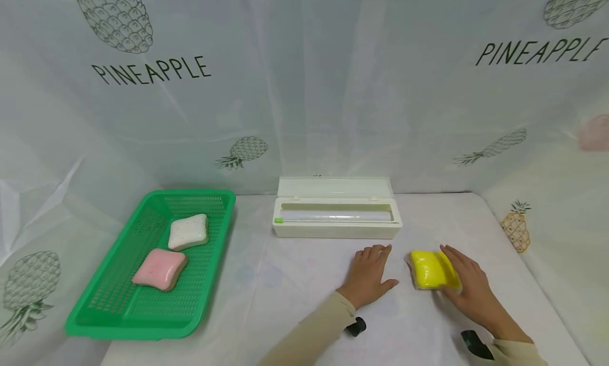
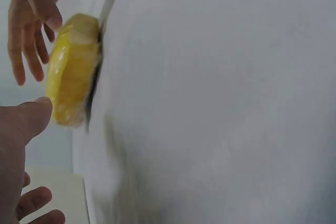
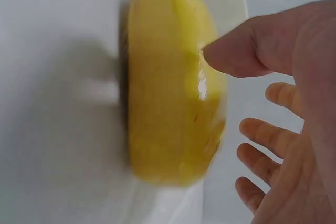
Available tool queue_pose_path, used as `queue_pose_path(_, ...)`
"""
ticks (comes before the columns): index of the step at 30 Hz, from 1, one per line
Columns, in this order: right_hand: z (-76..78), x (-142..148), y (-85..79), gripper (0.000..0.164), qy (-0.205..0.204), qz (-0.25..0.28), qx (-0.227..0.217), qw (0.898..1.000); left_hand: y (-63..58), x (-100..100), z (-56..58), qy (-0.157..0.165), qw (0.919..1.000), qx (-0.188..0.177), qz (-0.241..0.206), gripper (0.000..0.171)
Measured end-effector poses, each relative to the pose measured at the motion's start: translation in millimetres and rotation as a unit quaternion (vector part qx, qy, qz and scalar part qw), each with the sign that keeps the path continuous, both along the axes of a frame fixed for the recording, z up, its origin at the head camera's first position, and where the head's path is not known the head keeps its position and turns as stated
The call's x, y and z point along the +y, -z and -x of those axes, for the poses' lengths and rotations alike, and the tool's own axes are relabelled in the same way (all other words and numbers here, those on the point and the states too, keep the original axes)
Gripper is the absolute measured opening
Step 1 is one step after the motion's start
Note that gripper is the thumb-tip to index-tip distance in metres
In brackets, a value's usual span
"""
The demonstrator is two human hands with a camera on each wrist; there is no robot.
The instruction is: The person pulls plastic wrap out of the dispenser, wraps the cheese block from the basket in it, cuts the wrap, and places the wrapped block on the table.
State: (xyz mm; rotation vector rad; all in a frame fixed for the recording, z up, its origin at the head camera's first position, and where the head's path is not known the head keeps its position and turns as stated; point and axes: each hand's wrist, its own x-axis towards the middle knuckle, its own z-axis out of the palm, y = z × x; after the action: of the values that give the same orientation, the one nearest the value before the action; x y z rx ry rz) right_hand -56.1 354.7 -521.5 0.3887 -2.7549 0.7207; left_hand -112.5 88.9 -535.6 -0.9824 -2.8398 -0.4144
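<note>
Spread fingers: right hand (image 1: 473,286) at the yellow block (image 1: 430,270)

Fingers and thumb of the right hand are parted around the block's right end; whether the thumb touches the surface cannot be told. The left hand (image 1: 366,276) is spread too, holding nothing, its thumb just beside the block's left edge with a small gap between.

The block lies on the white tablecloth (image 1: 257,281) towards the right side, with the table's right edge beyond the right hand. Cloth stretches widely from the left hand across to the green basket (image 1: 162,316). At the table's far edge, a white box (image 1: 338,232) stands close to the hanging sheet (image 1: 323,91), just past the left fingertips.

In the basket are a white block (image 1: 188,232) and a pink block (image 1: 160,269), close together. The box has its lid (image 1: 334,187) raised and a roll of clear film (image 1: 335,216) inside.

The yellow block is a rounded, cushion-like slab, bright and shiny on top, duller and browner along its sides.
</note>
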Motion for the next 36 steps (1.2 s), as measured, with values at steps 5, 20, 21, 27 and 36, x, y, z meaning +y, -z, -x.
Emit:
queue_pose_path(5, 5.8, -9, -6.6, 0.095, -0.014, 0.012, 0.030, 0.999, -8.9, -24, 2.8, -0.007, 0.9986, 0.017, -0.050, 0.070)
queue_pose_path(20, 20.1, -42, -19.2, 0.082, -0.060, 0.033, 0.056, 0.996, -28.3, -104, 18.8, -0.084, 0.9777, 0.039, -0.188, 0.056)
queue_pose_path(21, 21.5, -45, -19.6, 0.082, -0.060, 0.033, 0.057, 0.996, -28.2, -109, 19.5, -0.090, 0.9765, 0.043, -0.191, 0.056)
queue_pose_path(27, 29.7, -67, -27.3, 0.076, -0.060, 0.032, 0.064, 0.996, -27.4, -138, 24.2, -0.138, 0.9695, 0.067, -0.191, 0.056)
queue_pose_path(36, 46.4, -91, -27.4, 0.069, -0.088, 0.015, 0.085, 0.992, -17.4, -169, 27.0, -0.213, 0.9594, 0.077, -0.168, 0.061)
